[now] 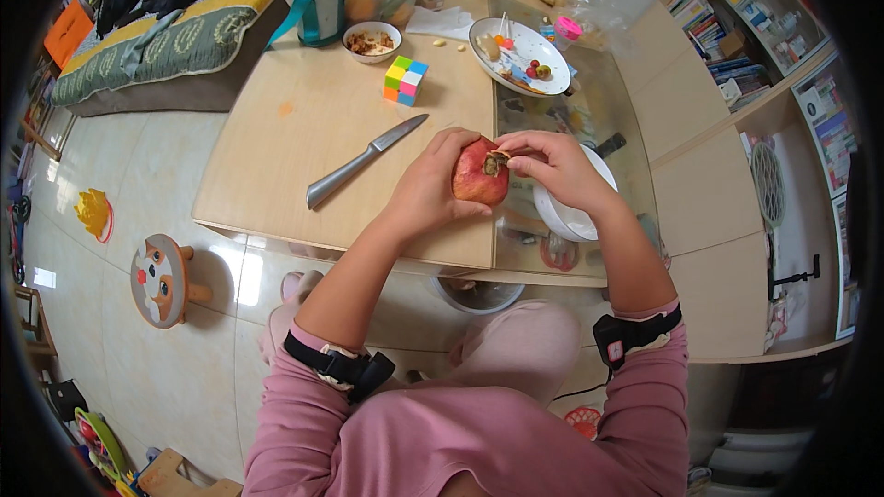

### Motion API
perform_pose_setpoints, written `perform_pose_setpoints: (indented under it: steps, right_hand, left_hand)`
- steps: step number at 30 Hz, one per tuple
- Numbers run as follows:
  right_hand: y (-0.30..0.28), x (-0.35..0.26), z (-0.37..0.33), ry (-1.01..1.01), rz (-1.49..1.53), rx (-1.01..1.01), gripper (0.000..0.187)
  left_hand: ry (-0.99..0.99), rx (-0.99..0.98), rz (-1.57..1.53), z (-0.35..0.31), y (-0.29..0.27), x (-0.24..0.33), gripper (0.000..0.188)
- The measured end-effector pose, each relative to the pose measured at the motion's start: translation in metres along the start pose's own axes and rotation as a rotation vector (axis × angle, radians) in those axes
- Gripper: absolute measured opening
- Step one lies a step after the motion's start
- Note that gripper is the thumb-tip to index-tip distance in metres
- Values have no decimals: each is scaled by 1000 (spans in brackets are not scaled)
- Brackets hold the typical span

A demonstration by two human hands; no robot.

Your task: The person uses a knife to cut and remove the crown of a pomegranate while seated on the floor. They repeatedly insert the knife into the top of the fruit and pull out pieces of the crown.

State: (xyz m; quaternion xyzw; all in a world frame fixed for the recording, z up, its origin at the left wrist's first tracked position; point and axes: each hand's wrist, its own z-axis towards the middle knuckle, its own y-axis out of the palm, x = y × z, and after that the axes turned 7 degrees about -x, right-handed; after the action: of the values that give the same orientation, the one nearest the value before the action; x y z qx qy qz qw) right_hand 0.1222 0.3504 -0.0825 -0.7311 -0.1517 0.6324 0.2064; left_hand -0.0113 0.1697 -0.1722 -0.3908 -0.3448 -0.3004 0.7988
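Beyond the pomegranate, well off to its left, a dog-faced wooden stool point(161, 281) stands on the tiled floor; on the far left of the pomegranate, a flask point(319, 11) sits in a teal sleeve; nearer to it, a steel knife point(368, 159) lies slantwise on the tabletop point(267, 152), blade tip angled toward the fruit's far side; past the knife, a small white bowl point(371, 58) holds brown food, with a colored puzzle cube point(405, 81) between it and the pomegranate.

My left hand point(431, 182) grasps the pomegranate point(475, 186) from its left, thumb along its near side; the fruit is held up directly between my two hands, both touching it, neither plainly nearer; its stem-to-crown axis tips so that the dried crown faces up and rightward; my right hand point(557, 166) has thumb and fingertips pinched at that crown.

Below the pomegranate, under the table's edge, a basin point(485, 305) holds something I cannot make out; beyond it and rightward, a white plate point(543, 42) carries small red and green fruits; just right, a white bowl point(564, 217) is partly hidden behind my right hand.
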Motion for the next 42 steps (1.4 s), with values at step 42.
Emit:
perform_pose_setpoints:
  steps: [42]
  right_hand:
    - [90, 4, -109, -208, -218, 370, 38]
  left_hand:
    - [-110, 43, -48, -2, 7, -6, 97]
